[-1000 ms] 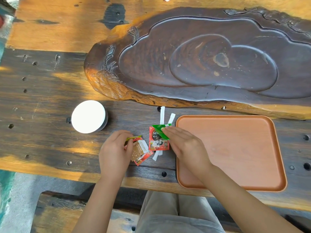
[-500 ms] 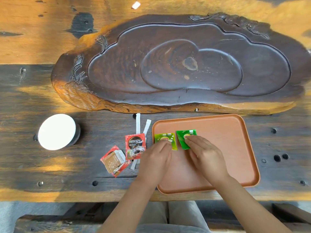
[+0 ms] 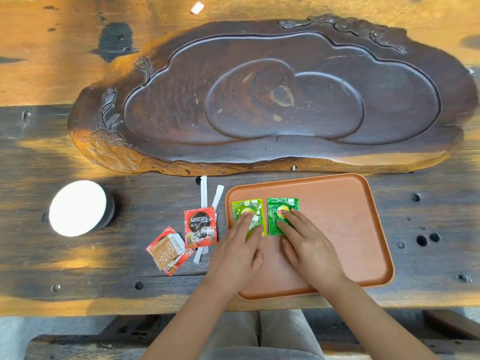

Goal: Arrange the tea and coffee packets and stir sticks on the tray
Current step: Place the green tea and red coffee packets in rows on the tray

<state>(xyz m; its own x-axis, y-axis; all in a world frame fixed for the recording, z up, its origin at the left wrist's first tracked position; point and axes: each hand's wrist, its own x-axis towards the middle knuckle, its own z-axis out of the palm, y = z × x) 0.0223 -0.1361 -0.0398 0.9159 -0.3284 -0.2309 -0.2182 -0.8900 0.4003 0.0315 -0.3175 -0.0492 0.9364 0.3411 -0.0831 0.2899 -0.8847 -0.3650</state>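
An orange rectangular tray (image 3: 342,219) lies on the wooden table. Two green tea packets rest flat side by side in its far left corner: a light green one (image 3: 242,207) and a darker green one (image 3: 276,206). My left hand (image 3: 240,245) presses flat fingers on the light green packet. My right hand (image 3: 309,242) presses fingertips on the darker one. Left of the tray on the table lie a red Nescafe coffee packet (image 3: 200,227), a red and brown packet (image 3: 168,250), and two white wrapped stir sticks (image 3: 204,193), partly under the Nescafe packet.
A large carved dark wooden tea board (image 3: 272,100) fills the table behind the tray. A white round lid on a dark container (image 3: 78,207) stands at the left. A small white scrap (image 3: 197,7) lies at the far edge. My legs show below the table's near edge.
Both hands carried the two green tea packets from the table onto the tray and laid them flat; since half a second ago they straightened them side by side. The camera view shifted.
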